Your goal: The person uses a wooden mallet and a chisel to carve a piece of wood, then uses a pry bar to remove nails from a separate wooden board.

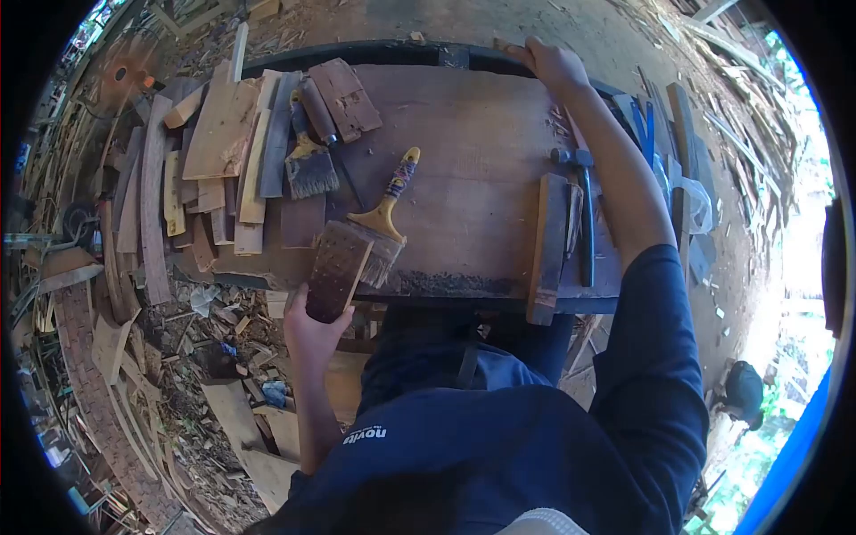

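Note:
My left hand (318,323) is closed around the lower end of a dark brown wooden block (337,270), tilted over the table's near edge. Beside the block lies a paintbrush (383,217) with a yellow handle, its bristles partly behind the block. My right hand (556,68) is stretched to the table's far edge, fingers bent. Something small and brown (510,46) sticks out from those fingers, too small to name. A second paintbrush (310,165) lies on wood pieces to the left. Below my right forearm rests a hammer (587,214) with a dark handle.
Many wood offcuts (214,134) cover the left part of the table (464,134). An upright-looking wooden strip (546,250) lies near the right front edge. A clear plastic bag (698,207) hangs at the right. Scraps and shavings (201,352) litter the ground.

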Demonstrator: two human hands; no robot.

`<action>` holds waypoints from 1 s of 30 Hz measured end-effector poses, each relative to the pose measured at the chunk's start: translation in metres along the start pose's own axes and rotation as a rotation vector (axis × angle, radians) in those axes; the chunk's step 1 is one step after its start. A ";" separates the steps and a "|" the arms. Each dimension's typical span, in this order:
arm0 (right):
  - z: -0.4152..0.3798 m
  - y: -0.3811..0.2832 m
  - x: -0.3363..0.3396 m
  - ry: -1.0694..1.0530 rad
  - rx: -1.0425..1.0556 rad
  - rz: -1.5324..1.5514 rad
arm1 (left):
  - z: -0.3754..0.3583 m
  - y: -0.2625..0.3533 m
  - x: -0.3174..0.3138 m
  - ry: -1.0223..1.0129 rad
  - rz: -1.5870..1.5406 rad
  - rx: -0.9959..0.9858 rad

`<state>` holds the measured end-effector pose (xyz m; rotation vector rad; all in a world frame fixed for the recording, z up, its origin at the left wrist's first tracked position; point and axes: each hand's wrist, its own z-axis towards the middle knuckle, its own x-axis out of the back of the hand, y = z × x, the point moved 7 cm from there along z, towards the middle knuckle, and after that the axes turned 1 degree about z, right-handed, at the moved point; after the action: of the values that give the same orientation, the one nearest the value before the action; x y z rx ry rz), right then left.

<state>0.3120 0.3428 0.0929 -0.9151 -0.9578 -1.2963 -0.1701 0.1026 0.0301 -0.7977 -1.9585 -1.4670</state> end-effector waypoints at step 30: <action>-0.139 -0.026 0.038 -0.177 0.123 0.194 | -0.004 -0.011 -0.002 0.180 0.068 -0.195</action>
<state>0.2954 0.1978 0.0802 -1.0121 -1.0464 -0.9945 -0.1773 0.0960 0.0227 -0.7778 -1.6589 -1.6465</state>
